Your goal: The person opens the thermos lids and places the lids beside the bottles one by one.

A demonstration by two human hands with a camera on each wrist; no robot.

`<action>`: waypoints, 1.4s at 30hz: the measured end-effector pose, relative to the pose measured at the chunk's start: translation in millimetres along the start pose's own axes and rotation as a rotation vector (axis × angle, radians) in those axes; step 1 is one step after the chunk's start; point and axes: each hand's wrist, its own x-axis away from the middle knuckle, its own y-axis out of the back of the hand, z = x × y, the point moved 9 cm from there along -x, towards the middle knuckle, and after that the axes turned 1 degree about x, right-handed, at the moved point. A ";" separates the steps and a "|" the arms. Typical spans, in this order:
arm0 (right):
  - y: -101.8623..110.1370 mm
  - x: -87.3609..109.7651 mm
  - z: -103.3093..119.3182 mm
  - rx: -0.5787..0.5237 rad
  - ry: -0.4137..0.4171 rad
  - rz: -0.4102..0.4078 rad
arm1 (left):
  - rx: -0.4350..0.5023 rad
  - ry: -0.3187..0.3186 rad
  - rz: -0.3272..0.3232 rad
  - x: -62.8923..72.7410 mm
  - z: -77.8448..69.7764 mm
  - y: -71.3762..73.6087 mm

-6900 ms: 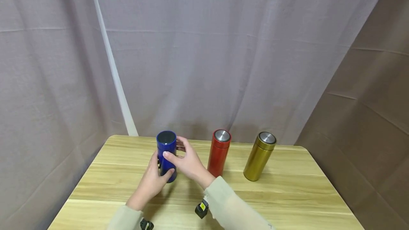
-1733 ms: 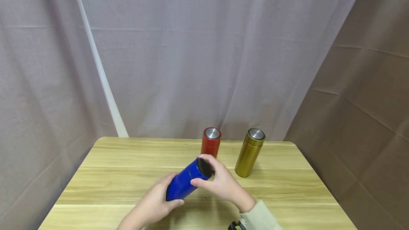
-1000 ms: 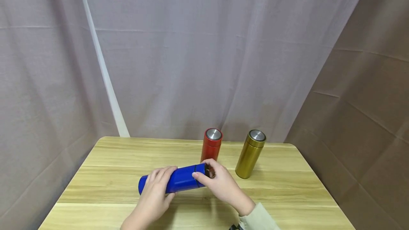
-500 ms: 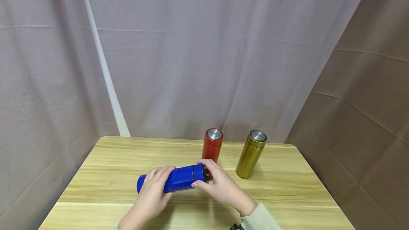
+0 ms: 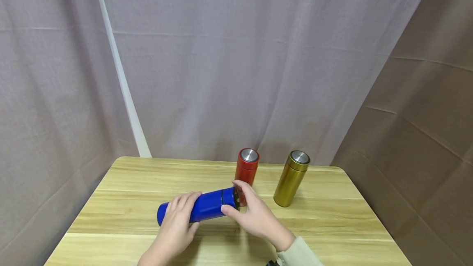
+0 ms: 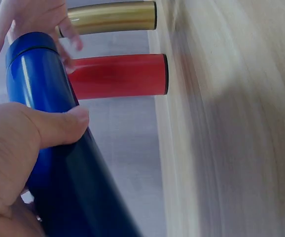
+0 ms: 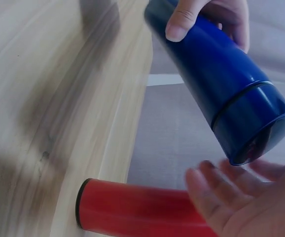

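A blue thermos bottle (image 5: 208, 206) lies nearly level above the table, its lid end to the right and a little higher. My left hand (image 5: 176, 221) grips its body, with the thumb (image 6: 66, 126) across the near side in the left wrist view. Around the lid (image 7: 255, 121) my right hand (image 5: 255, 214) is spread; its fingers stand apart from the lid in the right wrist view. Behind that hand a red thermos bottle (image 5: 246, 171) stands upright, its lower part partly hidden. A gold thermos bottle (image 5: 291, 182) stands upright to its right.
The wooden table (image 5: 122, 200) reaches back to a grey curtain (image 5: 207, 73). A brown cloth (image 5: 417, 143) hangs along the right side. The red bottle is just beyond the blue bottle's lid end.
The blue bottle was upright at the left between both hands; it is now lifted, tipped sideways and nearer. Over the last second it has barely moved, while my right fingers shifted around the lid.
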 end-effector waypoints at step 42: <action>-5.7 6.8 15.5 -0.007 0.215 0.071 | 0.045 0.044 0.068 2.5 4.2 -4.2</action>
